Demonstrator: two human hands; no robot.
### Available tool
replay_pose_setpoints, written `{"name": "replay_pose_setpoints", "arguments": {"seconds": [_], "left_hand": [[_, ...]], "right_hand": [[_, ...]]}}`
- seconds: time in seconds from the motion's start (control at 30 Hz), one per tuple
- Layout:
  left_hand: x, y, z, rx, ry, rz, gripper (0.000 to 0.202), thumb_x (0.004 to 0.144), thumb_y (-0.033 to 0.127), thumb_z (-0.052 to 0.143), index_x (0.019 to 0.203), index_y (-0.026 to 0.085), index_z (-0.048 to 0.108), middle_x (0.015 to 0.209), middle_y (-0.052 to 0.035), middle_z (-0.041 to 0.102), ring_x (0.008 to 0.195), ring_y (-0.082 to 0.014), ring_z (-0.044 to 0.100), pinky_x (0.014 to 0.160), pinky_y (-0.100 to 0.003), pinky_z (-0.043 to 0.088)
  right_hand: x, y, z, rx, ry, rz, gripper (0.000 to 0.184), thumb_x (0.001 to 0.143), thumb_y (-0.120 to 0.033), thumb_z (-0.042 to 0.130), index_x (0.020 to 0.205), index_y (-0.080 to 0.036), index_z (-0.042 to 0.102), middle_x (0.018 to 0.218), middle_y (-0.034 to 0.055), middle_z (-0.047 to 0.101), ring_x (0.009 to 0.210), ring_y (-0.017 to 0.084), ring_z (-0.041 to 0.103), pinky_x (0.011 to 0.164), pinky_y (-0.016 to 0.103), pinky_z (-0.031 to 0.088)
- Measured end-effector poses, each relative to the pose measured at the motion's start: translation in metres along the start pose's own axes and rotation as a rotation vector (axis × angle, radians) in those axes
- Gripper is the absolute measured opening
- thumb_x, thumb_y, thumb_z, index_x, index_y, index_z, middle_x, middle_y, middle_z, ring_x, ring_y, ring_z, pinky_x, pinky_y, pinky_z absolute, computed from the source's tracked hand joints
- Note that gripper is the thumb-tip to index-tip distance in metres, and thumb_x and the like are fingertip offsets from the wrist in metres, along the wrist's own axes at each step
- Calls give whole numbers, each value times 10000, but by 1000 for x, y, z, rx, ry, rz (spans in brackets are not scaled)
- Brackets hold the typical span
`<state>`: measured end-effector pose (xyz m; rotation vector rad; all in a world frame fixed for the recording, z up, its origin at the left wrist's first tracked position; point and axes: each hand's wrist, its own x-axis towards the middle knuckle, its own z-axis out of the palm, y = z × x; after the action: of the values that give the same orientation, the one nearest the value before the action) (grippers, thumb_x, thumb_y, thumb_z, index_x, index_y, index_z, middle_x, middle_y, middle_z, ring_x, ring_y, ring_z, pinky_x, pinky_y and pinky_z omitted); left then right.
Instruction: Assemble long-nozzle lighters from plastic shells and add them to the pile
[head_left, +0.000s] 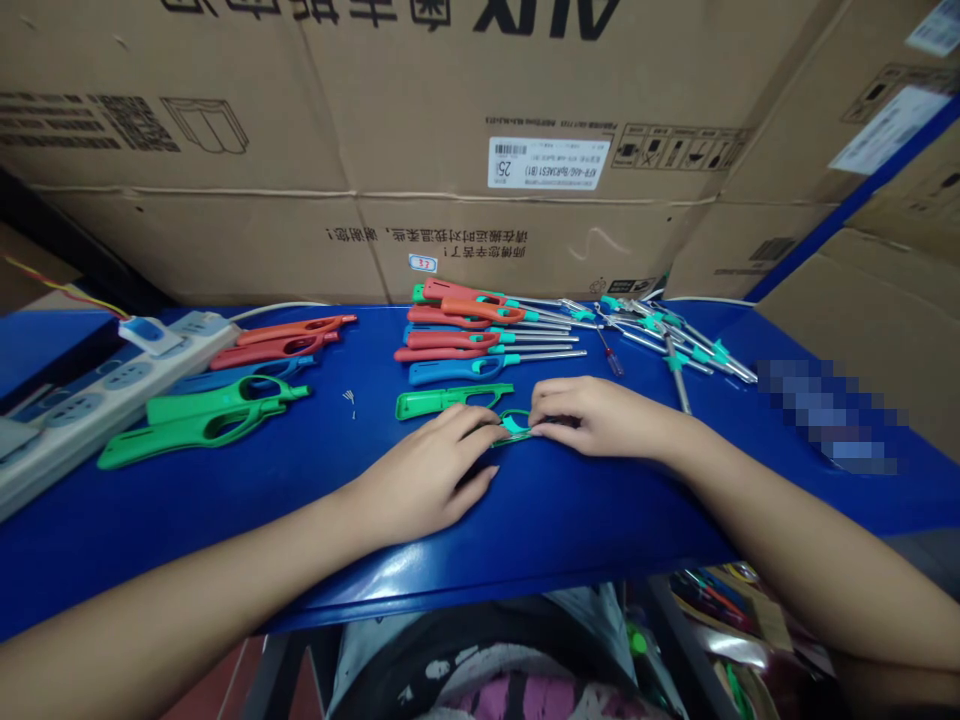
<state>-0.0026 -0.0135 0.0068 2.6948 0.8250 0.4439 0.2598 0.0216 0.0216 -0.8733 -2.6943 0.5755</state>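
Note:
My left hand (439, 470) rests on the blue table with its fingertips on a small green lighter casing (516, 437) that has a teal trigger piece; its thumb lies apart from the piece. From the other side my right hand (592, 415) pinches the same casing, and the fingers cover much of it. Just beyond my left fingers lies a hollow green casing half (450, 400). Farther back are several long-nosed lighters (457, 340) in red, orange and blue. Metal lighter tubes with teal parts (675, 335) are piled behind my right hand.
On the left, handle casings (210, 425) lie beside a white power strip (112, 385). Small screws (349, 399) sit near them. A small screwdriver (613, 358) lies by the metal tubes. A large cardboard sheet (375, 130) stands along the back, and one region at right is pixelated.

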Motion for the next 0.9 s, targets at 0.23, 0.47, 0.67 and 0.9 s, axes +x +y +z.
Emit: {"name": "replay_pose_setpoints", "arguments": {"seconds": [0.23,0.47,0.67,0.9], "left_hand": [[1,-1,1,-13,9,-21,312,1000,250,487,1292,177,571,1264,-131,584,1206,-276,537,1056,-465,484],[0,-2,3,12,6,-21,319,996,250,492,1291,170,584,1274,-137,576,1217,-278,526,1062,-467,483],[1,-3,2,25,4,-16,309,1006,249,473,1272,160,602,1263,-133,580,1190,-271,538,1052,-453,487],[1,-7,-1,-24,50,4,285,1002,207,470,1230,192,642,1253,-111,609,1160,-242,591,1021,-413,515]], "right_hand": [[2,-2,3,10,12,3,127,945,-156,589,894,-163,705,929,53,675,829,163,643,755,282,499],[3,-4,4,11,5,19,129,948,-163,587,884,-161,699,913,50,661,811,158,630,746,274,489],[3,-4,4,38,9,24,134,934,-132,582,895,-166,706,926,52,670,831,163,637,751,281,492],[3,-3,6,62,64,-17,123,948,-204,602,987,-167,713,901,50,672,758,140,620,697,259,488]]}}
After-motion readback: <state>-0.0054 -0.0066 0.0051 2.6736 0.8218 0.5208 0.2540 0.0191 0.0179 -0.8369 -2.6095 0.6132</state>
